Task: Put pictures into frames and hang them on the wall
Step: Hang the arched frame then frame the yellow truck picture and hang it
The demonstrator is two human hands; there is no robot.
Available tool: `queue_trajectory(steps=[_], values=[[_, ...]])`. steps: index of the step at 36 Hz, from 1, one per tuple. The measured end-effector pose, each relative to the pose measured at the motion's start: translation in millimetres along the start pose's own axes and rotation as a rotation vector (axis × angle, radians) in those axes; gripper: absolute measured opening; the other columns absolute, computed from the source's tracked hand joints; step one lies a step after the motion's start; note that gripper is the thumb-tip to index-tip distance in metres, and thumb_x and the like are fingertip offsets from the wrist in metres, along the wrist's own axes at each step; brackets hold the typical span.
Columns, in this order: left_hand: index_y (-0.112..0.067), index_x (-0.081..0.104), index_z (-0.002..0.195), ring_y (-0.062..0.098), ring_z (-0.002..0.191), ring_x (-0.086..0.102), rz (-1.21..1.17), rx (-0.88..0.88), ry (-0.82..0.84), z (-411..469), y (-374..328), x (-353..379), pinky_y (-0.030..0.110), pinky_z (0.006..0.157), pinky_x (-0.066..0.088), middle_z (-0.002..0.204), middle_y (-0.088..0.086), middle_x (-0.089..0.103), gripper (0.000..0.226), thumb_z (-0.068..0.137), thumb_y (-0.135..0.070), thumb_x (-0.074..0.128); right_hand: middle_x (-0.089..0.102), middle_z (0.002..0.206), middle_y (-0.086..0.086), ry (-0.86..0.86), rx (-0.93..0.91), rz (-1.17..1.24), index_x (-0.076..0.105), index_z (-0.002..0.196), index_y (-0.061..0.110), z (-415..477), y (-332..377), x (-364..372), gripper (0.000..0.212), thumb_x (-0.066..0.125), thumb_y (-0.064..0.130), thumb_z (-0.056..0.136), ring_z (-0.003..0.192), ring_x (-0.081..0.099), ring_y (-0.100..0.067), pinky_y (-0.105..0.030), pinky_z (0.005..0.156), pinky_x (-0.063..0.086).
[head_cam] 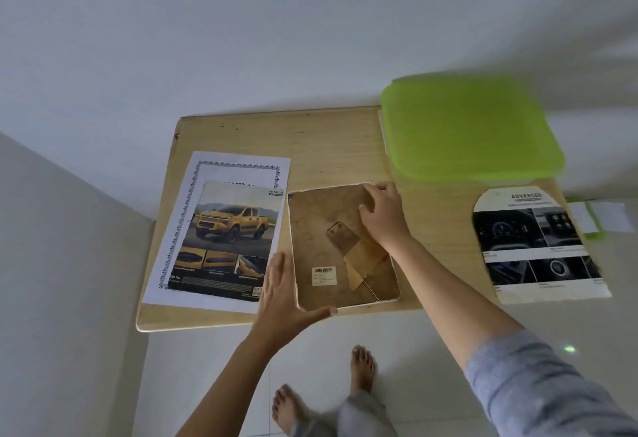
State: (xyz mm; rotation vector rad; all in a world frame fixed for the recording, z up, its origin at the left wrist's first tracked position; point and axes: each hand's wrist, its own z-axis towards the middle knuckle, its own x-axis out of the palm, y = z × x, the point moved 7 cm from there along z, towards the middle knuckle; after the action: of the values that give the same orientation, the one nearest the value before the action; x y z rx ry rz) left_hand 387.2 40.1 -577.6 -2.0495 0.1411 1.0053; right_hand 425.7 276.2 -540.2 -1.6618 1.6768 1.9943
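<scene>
Evidently the frame lay face down on the wooden surface, its brown backing up, caught between both hands. The left hand sat at the frame's near left corner. Its grip was apart: the fingers ran straight along the left edge and the thumb stretched along the near edge, so it pressed rather than clamped. The right hand was at the opposite far right corner, grip closed on the frame there, with fingers curled at the far edge and the thumb on the backing. I could not tell whether those fingers reached under the rim.

Between the two hands I saw the fold-out stand lying flat on the backing, and nearer the left thumb a barcode sticker.

Just outside the left fingers lay a truck picture, a yellow pickup above small detail shots, resting on a white sheet with a patterned border. Well beyond the right wrist lay a car-interior picture with a rounded top, overhanging the near edge. Past the right knuckles, at the far corner, sat a green lid, blurred. A blue sleeve covered the right upper arm, and bare feet stood on the floor below the left wrist.
</scene>
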Motion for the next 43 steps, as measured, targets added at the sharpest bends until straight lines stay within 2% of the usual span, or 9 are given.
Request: queue_trajectory(steps=[6,12,15,20,25,33,37,40,43], values=[[-0.023,-0.021,0.145,0.013,0.141,-0.022,0.068,0.003,0.009,-1.3,3.1,2.1,0.039,0.114,0.0,0.153,-0.01,-0.022,0.137,0.051,-0.082,0.06,0.036,0.129,-0.012,-0.028,-0.029,-0.091,0.043,0.134,0.007,0.9,2.2,3.6,0.044,0.047,0.014,0.091,0.119,0.035,-0.03,-0.034,0.099,0.034],[-0.022,-0.021,0.144,0.005,0.135,-0.03,0.102,0.019,-0.011,-1.7,5.8,3.0,0.035,0.112,-0.005,0.152,-0.011,-0.025,0.134,0.052,-0.087,0.05,0.034,0.13,-0.014,-0.002,-0.026,-0.109,0.042,0.134,0.005,2.7,2.4,6.2,0.045,0.049,0.015,0.091,0.119,0.034,-0.032,-0.034,0.101,0.031],[-0.027,-0.028,0.139,0.003,0.134,-0.033,0.107,0.025,-0.007,-2.4,4.9,2.6,0.034,0.111,-0.007,0.149,-0.013,-0.03,0.131,0.052,-0.089,0.046,0.033,0.129,-0.015,0.016,0.003,-0.091,0.045,0.131,0.007,7.0,1.8,6.6,0.045,0.054,0.019,0.089,0.121,0.032,-0.032,-0.034,0.103,0.031],[-0.03,-0.029,0.138,0.007,0.137,-0.029,0.092,0.008,0.0,-1.7,5.1,2.8,0.035,0.11,-0.006,0.152,-0.012,-0.026,0.129,0.05,-0.091,0.044,0.034,0.124,-0.012,0.028,0.056,-0.055,0.048,0.122,0.008,15.9,0.1,6.1,0.045,0.063,0.027,0.084,0.119,0.031,-0.027,-0.028,0.099,0.031],[-0.032,-0.03,0.137,-0.001,0.132,-0.034,0.084,0.032,0.013,-3.1,6.8,1.1,0.033,0.11,-0.006,0.147,-0.019,-0.03,0.129,0.05,-0.09,0.045,0.034,0.123,-0.012,0.038,0.094,-0.005,0.047,0.118,0.008,18.7,0.0,7.8,0.048,0.067,0.03,0.08,0.12,0.03,-0.025,-0.025,0.099,0.028],[-0.027,-0.022,0.143,0.0,0.136,-0.028,0.056,0.035,0.011,-3.1,7.8,-0.4,0.033,0.111,-0.002,0.148,-0.019,-0.027,0.131,0.05,-0.089,0.047,0.041,0.122,-0.008,0.042,0.151,0.091,0.044,0.119,0.008,21.8,2.1,6.3,0.054,0.069,0.033,0.078,0.117,0.04,-0.023,-0.031,0.097,0.037],[-0.026,-0.019,0.145,0.0,0.137,-0.023,0.035,0.021,-0.006,-3.9,7.2,-1.5,0.032,0.11,0.0,0.148,-0.022,-0.024,0.131,0.052,-0.086,0.051,0.048,0.119,-0.006,0.07,0.129,0.126,0.043,0.12,0.009,18.9,8.3,10.2,0.053,0.069,0.031,0.079,0.109,0.049,-0.021,-0.03,0.089,0.044],[-0.025,-0.018,0.145,0.002,0.139,-0.021,0.023,0.018,-0.009,-4.9,6.1,-1.9,0.033,0.112,0.001,0.149,-0.02,-0.022,0.131,0.053,-0.085,0.053,0.052,0.116,-0.005,0.062,0.12,0.18,0.046,0.119,0.012,15.3,8.7,5.0,0.05,0.07,0.027,0.079,0.1,0.051,-0.017,-0.024,0.079,0.041],[-0.027,-0.019,0.144,0.002,0.139,-0.022,0.011,0.022,-0.015,-5.9,6.4,-2.2,0.033,0.113,0.001,0.149,-0.019,-0.023,0.13,0.052,-0.087,0.049,0.056,0.113,-0.003,0.082,0.12,0.249,0.049,0.12,0.017,10.6,5.4,-0.6,0.048,0.072,0.021,0.078,0.1,0.054,-0.016,-0.024,0.078,0.042]])
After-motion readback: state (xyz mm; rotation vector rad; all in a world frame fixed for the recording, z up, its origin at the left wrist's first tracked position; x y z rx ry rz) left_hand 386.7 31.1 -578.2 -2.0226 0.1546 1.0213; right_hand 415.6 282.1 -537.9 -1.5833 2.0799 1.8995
